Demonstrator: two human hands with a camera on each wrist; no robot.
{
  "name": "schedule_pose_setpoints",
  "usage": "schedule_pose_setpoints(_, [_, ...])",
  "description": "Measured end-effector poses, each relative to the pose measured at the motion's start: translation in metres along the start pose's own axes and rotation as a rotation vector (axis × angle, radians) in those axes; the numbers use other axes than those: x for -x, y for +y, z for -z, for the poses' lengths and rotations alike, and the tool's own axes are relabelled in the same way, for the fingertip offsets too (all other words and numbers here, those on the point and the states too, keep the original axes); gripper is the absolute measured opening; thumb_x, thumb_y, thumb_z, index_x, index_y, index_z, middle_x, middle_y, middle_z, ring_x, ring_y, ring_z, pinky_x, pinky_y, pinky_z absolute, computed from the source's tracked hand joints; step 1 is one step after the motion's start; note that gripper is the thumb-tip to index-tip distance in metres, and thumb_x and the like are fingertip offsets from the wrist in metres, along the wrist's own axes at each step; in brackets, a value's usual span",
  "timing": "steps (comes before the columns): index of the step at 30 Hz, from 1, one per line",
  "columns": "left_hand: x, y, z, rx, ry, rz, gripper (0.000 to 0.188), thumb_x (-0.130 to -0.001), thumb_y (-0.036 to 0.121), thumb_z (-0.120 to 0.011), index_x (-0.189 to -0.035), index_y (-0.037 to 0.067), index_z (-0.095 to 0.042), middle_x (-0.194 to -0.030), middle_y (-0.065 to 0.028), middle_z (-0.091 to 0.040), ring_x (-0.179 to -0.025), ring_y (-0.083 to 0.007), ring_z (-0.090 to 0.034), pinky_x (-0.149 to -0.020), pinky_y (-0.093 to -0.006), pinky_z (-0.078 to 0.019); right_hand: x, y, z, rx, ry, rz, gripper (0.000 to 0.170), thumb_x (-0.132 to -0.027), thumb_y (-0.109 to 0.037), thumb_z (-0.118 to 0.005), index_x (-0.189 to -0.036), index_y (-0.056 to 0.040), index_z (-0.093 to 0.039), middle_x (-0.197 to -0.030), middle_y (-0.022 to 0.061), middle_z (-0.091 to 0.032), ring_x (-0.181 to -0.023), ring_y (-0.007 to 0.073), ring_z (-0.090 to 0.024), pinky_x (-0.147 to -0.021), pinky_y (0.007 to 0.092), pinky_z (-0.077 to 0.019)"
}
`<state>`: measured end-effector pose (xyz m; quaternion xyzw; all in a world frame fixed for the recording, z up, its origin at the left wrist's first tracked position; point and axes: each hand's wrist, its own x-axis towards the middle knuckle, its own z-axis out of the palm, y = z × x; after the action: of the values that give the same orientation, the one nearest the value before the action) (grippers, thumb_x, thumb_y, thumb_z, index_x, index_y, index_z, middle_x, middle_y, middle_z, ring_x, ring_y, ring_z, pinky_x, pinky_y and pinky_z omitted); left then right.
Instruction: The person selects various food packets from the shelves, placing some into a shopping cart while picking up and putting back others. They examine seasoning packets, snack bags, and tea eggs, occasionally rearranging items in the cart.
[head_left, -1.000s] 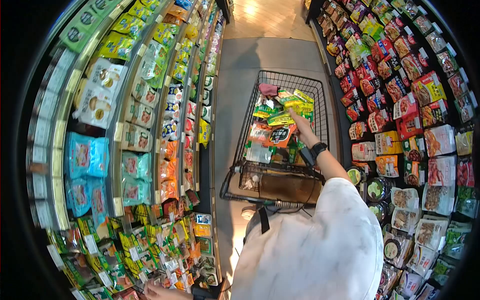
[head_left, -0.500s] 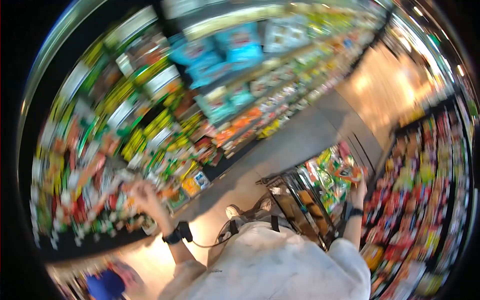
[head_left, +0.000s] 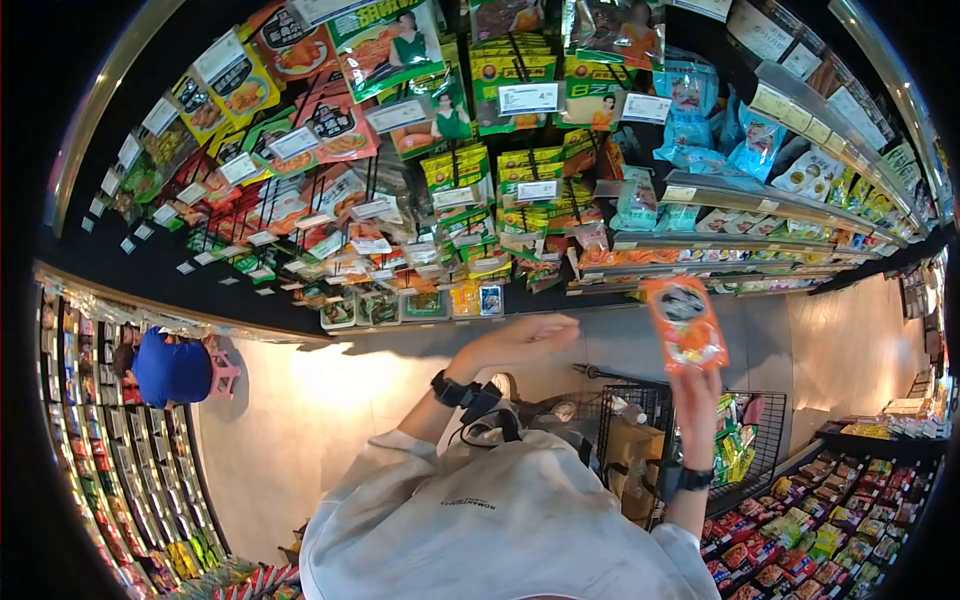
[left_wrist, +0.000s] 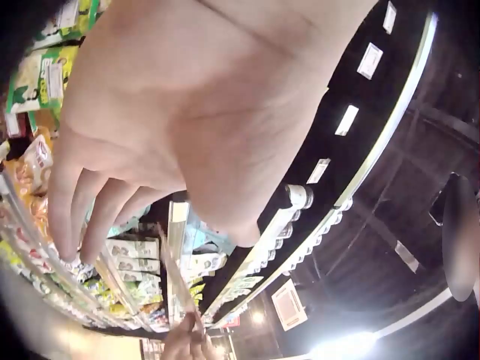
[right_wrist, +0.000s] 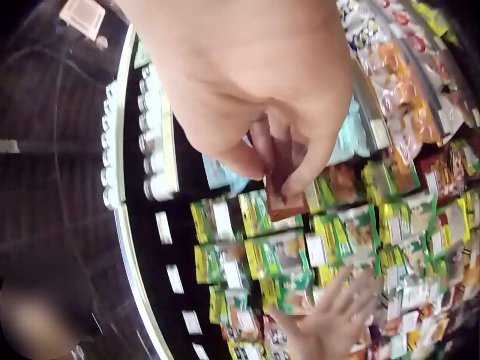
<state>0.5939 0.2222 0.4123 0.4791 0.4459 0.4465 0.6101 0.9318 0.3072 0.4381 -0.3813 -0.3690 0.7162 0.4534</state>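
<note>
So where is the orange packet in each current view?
Head: the orange packet is right of centre, in the right hand.
Left wrist: low, left of centre, nearly edge-on.
Right wrist: slightly below and right of centre, pinched in the fingers.
Shared landmark: hanging yellow-and-green packets.

Flat orange packet (head_left: 686,325), slightly tilted

In my head view, the shelf (head_left: 770,207) carries blue bags (head_left: 757,142) at its near end, with white packets (head_left: 808,173) just beside them and yellow packets (head_left: 862,192) farther along, the row curving away.
</note>
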Motion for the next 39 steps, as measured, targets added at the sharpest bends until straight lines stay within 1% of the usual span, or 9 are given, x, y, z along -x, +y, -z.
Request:
schedule_pose_setpoints(4, [-0.009, 0.008, -0.024, 0.08, 0.179, -0.036, 0.045, -0.102, 0.029, -0.057, -0.138, 0.003, -0.047, -0.117, -0.0052, -0.064, -0.102, -0.0106, -0.062, -0.088, -0.0274, -0.0517, -0.009, 0.04, -0.074, 0.26, -0.459, -0.145, 0.046, -0.097, -0.003, -0.06, -0.141, -0.0034, -0.046, -0.134, 0.0065, -0.058, -0.118, 0.0144, -0.058, -0.101, 0.0319, -0.0475])
schedule_pose_setpoints(10, [-0.001, 0.031, -0.034, 0.462, 0.429, -0.146, 0.041, -0.098, 0.011, -0.061, -0.136, 0.002, -0.048, -0.123, -0.0046, -0.063, -0.108, -0.0105, -0.061, -0.092, -0.0292, -0.052, -0.018, 0.058, -0.082, 0.571, -0.707, -0.195, 0.035, -0.101, -0.014, -0.058, -0.132, 0.0016, -0.053, -0.122, 0.0064, -0.065, -0.107, 0.0117, -0.063, -0.094, 0.0296, -0.0508])
schedule_pose_setpoints(14, [0.006, 0.04, -0.043, 0.367, 0.505, -0.186, 0.04, -0.096, 0.006, -0.064, -0.134, 0.002, -0.051, -0.124, -0.0047, -0.064, -0.11, -0.0097, -0.061, -0.093, -0.0286, -0.0511, -0.018, 0.043, -0.09, 0.092, -0.59, -0.205, 0.032, -0.103, -0.021, -0.055, -0.126, 0.001, -0.059, -0.109, 0.0084, -0.07, -0.096, 0.0151, -0.068, -0.088, 0.0297, -0.0538])
schedule_pose_setpoints(16, [0.013, 0.041, -0.047, 0.177, 0.492, -0.145, 0.034, -0.098, 0.013, -0.064, -0.129, 0.002, -0.057, -0.119, -0.0037, -0.066, -0.103, -0.0073, -0.062, -0.088, -0.0265, -0.052, -0.022, 0.044, -0.083, 0.218, -0.621, -0.168, 0.031, -0.103, -0.021, -0.055, -0.125, 0.0002, -0.06, -0.107, 0.0081, -0.071, -0.094, 0.0154, -0.069, -0.086, 0.029, -0.0542])
schedule_pose_setpoints(20, [0.019, 0.041, -0.069, 0.361, 0.65, -0.08, 0.039, -0.104, 0.033, -0.055, -0.122, -0.001, -0.061, -0.109, -0.0032, -0.069, -0.095, -0.007, -0.062, -0.082, -0.024, -0.0515, -0.03, 0.05, -0.072, 0.33, -0.752, -0.277, 0.03, -0.104, -0.022, -0.055, -0.123, 0.0002, -0.061, -0.102, 0.008, -0.072, -0.092, 0.0136, -0.069, -0.082, 0.0268, -0.0539])
schedule_pose_setpoints(26, [0.06, 0.028, -0.066, 0.137, 0.824, -0.03, 0.038, -0.104, 0.031, -0.054, -0.118, -0.004, -0.063, -0.108, -0.0052, -0.069, -0.095, -0.0074, -0.061, -0.086, -0.0245, -0.0507, -0.022, 0.065, -0.086, 0.299, -0.885, -0.282, 0.03, -0.103, -0.023, -0.057, -0.118, 0.0019, -0.065, -0.094, 0.0076, -0.073, -0.09, 0.0123, -0.069, -0.079, 0.0256, -0.0528])
schedule_pose_setpoints(31, [0.074, 0.043, -0.073, 0.243, 0.865, -0.192, 0.035, -0.103, 0.023, -0.057, -0.126, -0.002, -0.061, -0.114, -0.0058, -0.069, -0.098, -0.0077, -0.063, -0.087, -0.0243, -0.0505, -0.028, 0.079, -0.089, 0.41, -1.001, -0.285, 0.032, -0.101, -0.023, -0.059, -0.11, 0.0068, -0.069, -0.094, 0.008, -0.074, -0.089, 0.0088, -0.065, -0.083, 0.0245, -0.0508])
schedule_pose_setpoints(37, [0.074, 0.037, -0.037, 0.244, 0.794, -0.107, 0.035, -0.102, 0.026, -0.059, -0.121, -0.002, -0.064, -0.108, -0.0029, -0.07, -0.093, -0.0051, -0.062, -0.083, -0.0222, -0.0502, -0.031, 0.08, -0.106, 0.455, -0.959, -0.279, 0.029, -0.102, -0.02, -0.057, -0.113, 0.0049, -0.067, -0.098, 0.0083, -0.073, -0.091, 0.0114, -0.066, -0.084, 0.0259, -0.0516])
schedule_pose_setpoints(39, [0.071, 0.043, -0.022, 0.195, 0.801, -0.209, 0.033, -0.102, 0.027, -0.059, -0.116, -0.001, -0.067, -0.104, -0.0011, -0.07, -0.09, -0.004, -0.061, -0.079, -0.0216, -0.0496, -0.035, 0.086, -0.114, 0.396, -0.921, -0.255, 0.028, -0.102, -0.019, -0.056, -0.116, 0.0044, -0.064, -0.1, 0.0084, -0.072, -0.092, 0.0132, -0.067, -0.085, 0.0271, -0.0522])
